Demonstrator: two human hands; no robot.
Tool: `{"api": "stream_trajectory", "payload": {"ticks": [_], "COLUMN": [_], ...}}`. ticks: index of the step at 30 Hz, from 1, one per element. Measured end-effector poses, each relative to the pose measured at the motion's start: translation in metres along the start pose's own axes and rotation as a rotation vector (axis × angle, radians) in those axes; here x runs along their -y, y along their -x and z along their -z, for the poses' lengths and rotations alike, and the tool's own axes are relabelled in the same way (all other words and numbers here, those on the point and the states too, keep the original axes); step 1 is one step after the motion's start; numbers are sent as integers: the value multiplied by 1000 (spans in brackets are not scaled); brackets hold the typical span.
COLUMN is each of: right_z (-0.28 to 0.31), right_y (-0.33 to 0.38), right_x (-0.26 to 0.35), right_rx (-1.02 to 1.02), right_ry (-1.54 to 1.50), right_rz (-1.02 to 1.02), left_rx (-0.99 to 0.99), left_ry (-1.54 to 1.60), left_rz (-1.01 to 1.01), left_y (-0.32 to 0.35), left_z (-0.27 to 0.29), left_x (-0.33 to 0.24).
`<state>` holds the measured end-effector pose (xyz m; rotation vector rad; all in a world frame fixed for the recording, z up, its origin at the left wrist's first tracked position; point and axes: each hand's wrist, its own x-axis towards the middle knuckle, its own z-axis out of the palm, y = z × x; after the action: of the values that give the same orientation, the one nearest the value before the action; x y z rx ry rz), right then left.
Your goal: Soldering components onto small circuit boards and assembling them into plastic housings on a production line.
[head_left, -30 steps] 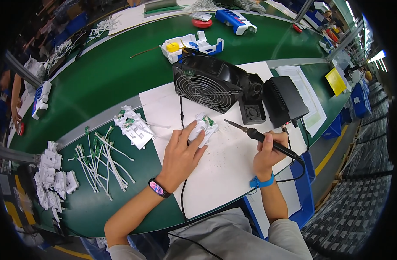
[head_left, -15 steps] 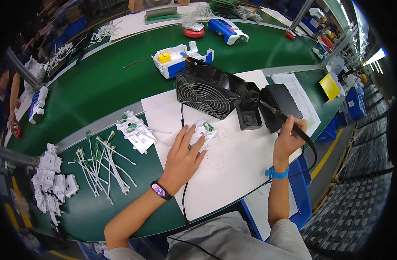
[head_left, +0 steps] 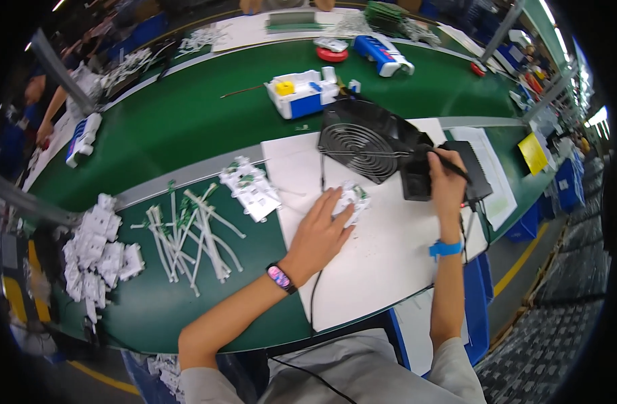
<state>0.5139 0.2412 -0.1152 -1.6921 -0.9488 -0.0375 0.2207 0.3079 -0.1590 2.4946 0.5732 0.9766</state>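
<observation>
My left hand [head_left: 322, 232] rests on the white mat [head_left: 382, 269], its fingers around the near side of a small white plastic part [head_left: 354, 200] with a bit of green circuit board. My right hand [head_left: 448, 185] grips the dark handle of a soldering iron [head_left: 456, 168], next to the black stand [head_left: 416, 182]; the tip is hard to make out against the stand. Just left of the stand is a black fan [head_left: 359, 145] with a round wire grille. More white plastic parts [head_left: 251, 188] with green boards lie left of my left hand.
White wires with green ends [head_left: 187, 236] and a pile of white plastic parts [head_left: 96, 249] lie on the left. A white-and-blue housing [head_left: 302, 94] stands behind the fan. A black box [head_left: 470, 168] and paper sheets [head_left: 493, 175] lie to the right. Other people's hands show beyond.
My right hand has brought the soldering iron left and away from me, to the stand. My left hand stays on the white plastic part. The whole view has shifted somewhat.
</observation>
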Motion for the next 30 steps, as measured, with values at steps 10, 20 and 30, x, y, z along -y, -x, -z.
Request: {"api": "stream_trajectory", "payload": {"ticks": [10,20,30], "right_z": [8,26,25], "right_y": [42,108,108], "right_x": [18,28,16], "right_rx": [115,133,194], "right_ry": [-119,27,-58], "right_rz": [-250,-237,-200], "left_rx": [-24,-26,-16], "left_ry": [-40,-484,-698], "left_rz": [-30,323,284], "left_y": [0,8,-86], "left_z": [8,95,72], "left_x": [-1,-19,57]}}
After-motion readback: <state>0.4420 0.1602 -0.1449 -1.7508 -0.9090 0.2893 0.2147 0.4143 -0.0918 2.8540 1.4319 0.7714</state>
